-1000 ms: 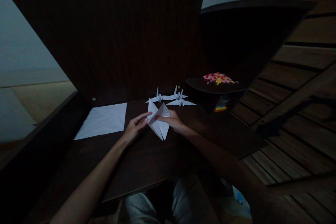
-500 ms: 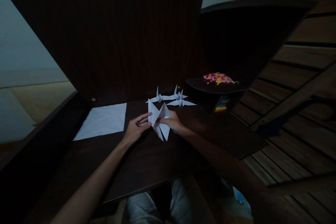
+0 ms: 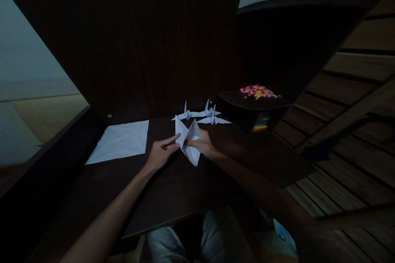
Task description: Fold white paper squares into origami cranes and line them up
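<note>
1 folded paper (image 3: 192, 157): left hand (image 3: 159, 154) pinches left edge, right hand (image 3: 205, 144) grips opposite side, probably to hold it spread.

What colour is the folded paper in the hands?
The folded paper is white, in the head view.

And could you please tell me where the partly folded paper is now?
In the head view, the partly folded paper is near the centre, held between the left hand and right hand, in front of the paper cranes.
</note>
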A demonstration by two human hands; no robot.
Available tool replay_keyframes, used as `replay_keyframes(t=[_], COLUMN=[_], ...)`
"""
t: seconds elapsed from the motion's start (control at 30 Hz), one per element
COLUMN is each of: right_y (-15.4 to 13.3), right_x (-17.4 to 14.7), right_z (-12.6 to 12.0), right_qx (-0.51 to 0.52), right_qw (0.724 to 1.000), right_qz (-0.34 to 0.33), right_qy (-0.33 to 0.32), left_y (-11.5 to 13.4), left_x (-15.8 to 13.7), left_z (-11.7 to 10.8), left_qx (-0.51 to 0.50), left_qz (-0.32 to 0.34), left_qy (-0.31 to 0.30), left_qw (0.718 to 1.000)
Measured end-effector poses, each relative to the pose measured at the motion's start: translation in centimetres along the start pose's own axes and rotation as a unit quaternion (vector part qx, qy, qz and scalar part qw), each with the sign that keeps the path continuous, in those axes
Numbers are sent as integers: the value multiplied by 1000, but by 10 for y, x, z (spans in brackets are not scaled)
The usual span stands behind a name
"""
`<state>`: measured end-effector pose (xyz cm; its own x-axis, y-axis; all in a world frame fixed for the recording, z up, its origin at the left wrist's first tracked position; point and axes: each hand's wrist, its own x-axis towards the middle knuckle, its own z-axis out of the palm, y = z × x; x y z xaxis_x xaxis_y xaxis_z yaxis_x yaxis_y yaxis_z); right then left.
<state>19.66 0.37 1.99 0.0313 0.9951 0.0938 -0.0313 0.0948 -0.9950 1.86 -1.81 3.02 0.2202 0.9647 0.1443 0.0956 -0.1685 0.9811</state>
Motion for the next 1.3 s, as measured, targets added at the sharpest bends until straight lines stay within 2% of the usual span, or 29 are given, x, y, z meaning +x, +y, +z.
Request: replay_keyframes(t=[0.17, 0.3, 0.67, 0.97, 1.13, 1.3], right_y=[1, -1, -1, 1, 2, 0], right_x=[-1, -2, 0, -2, -2, -4], right_z=[1, 1, -1, -1, 0, 1], right_qx=[-3, 13, 2, -58, -83, -70], right_qw=[1000, 999, 998, 991, 987, 988], right_qz=[-21, -30, -62, -117, -141, -135], right_qy=[12, 6, -15, 11, 9, -6], left_y=[-3, -6, 1, -4, -5, -5], left_x=[1, 2, -2, -2, -2, -1], left_z=[-1, 0, 0, 2, 3, 4], left_qx=[31, 14, 46, 49, 24, -4], left_qz=[27, 27, 50, 76, 47, 12], left_qy=[2, -10, -33, -38, -18, 16], left_qw=[999, 999, 997, 995, 998, 1000])
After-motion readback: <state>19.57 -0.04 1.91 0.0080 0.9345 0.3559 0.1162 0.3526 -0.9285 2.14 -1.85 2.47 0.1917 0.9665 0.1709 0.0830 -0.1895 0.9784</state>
